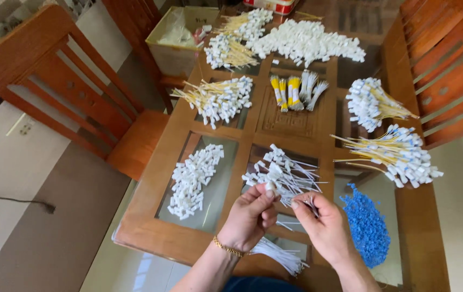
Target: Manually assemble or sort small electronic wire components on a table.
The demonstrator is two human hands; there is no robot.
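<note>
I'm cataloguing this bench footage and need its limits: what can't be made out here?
- Head view: whatever the left hand pinches is too small to tell; the fingertips cover it.
- Head view: the thin strands in the right hand are partly hidden by its fingers.
- Head view: the red and white container is cut off by the top edge.
- Head view: the contents of the lined box are blurred.

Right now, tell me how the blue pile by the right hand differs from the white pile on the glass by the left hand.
The blue pile is bright blue, of tiny bits; the white pile is white, of larger blocky pieces. The blue pile lies near the table's right edge beside the right hand; the white pile lies on a glass pane left of the left hand. Both are loose heaps on the wooden table, untouched by either hand.
</note>
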